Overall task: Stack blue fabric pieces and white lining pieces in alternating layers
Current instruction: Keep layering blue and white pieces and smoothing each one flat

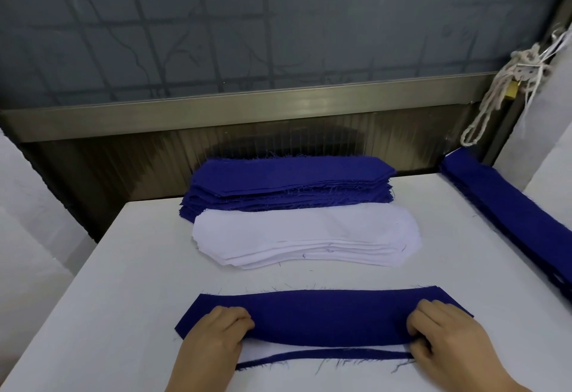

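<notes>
Head view. The left hand [216, 334] and right hand [445, 334] are set well apart near the front edge of the white surface [123, 267]. Each has its fingers curled onto one end of the top blue piece [325, 314]; whether the thumbs grip underneath cannot be told. The near edge of this piece bows upward, exposing a white lining layer [325, 349] and, below it, the frayed edge of a lower blue piece [325, 355].

Supply stock lies toward the back edge: the blue fabric stack [288, 185] at the rear, and the white lining stack [303, 236] just in front, overlapping its base. A further blue bundle [507, 221] runs along the right edge.

Probable faults from this position:
- Misalignment. The top piece sits offset from the layers beneath; uneven pull by either hand would skew it.
- Trapped fold. Pressing down before the bowed edge is flattened would likely crease it.
- Layer drag. Sliding the top piece may shift the lining below.
</notes>
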`<move>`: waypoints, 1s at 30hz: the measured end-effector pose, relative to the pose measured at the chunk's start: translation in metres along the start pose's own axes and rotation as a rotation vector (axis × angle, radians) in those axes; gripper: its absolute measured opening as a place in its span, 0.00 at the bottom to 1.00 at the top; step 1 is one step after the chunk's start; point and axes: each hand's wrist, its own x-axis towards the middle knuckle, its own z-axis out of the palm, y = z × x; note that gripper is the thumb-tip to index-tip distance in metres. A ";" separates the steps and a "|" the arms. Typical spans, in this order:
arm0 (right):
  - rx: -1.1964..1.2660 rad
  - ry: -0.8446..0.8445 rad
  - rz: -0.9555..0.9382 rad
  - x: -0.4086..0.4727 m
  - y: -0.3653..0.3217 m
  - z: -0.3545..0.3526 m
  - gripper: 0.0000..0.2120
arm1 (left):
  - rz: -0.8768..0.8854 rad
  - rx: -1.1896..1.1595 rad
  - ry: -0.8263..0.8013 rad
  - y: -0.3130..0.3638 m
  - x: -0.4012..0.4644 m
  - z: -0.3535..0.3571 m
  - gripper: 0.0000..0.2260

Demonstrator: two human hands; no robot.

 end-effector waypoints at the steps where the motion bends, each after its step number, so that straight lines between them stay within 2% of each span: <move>1: 0.002 -0.001 0.001 0.000 0.000 0.000 0.09 | 0.008 0.008 0.008 0.000 0.000 0.000 0.17; 9: 0.004 -0.026 0.019 -0.001 -0.002 -0.003 0.07 | 0.017 0.015 -0.010 0.000 -0.002 0.003 0.17; 10: 0.005 -0.032 0.025 0.000 -0.002 -0.004 0.08 | 0.011 -0.008 -0.027 0.001 -0.001 0.001 0.16; 12: 0.001 -0.055 0.031 0.000 -0.005 -0.007 0.07 | 0.028 -0.039 -0.055 0.001 -0.001 -0.002 0.07; 15: 0.005 -0.078 0.026 0.000 -0.006 -0.012 0.07 | -0.107 -0.101 -0.163 -0.002 -0.008 -0.002 0.23; 18: 0.024 -0.045 0.046 0.000 -0.007 -0.012 0.14 | -0.108 -0.170 -0.172 -0.002 -0.014 -0.005 0.12; 19: 0.035 -0.041 0.046 0.002 -0.009 -0.012 0.15 | -0.134 -0.192 -0.176 -0.001 -0.014 -0.006 0.12; 21: 0.055 -0.072 0.030 0.006 -0.014 -0.012 0.12 | -0.203 -0.238 -0.108 -0.002 -0.015 -0.004 0.10; 23: 0.066 -0.151 0.008 0.008 -0.019 -0.009 0.06 | -0.215 -0.229 -0.098 -0.003 -0.015 -0.002 0.03; 26: 0.091 -0.240 0.088 0.009 -0.012 -0.007 0.15 | -0.201 -0.180 -0.168 -0.005 -0.012 -0.003 0.15; 30: 0.065 -0.226 0.149 0.009 0.010 -0.010 0.17 | -0.254 -0.186 -0.158 -0.018 -0.019 -0.005 0.13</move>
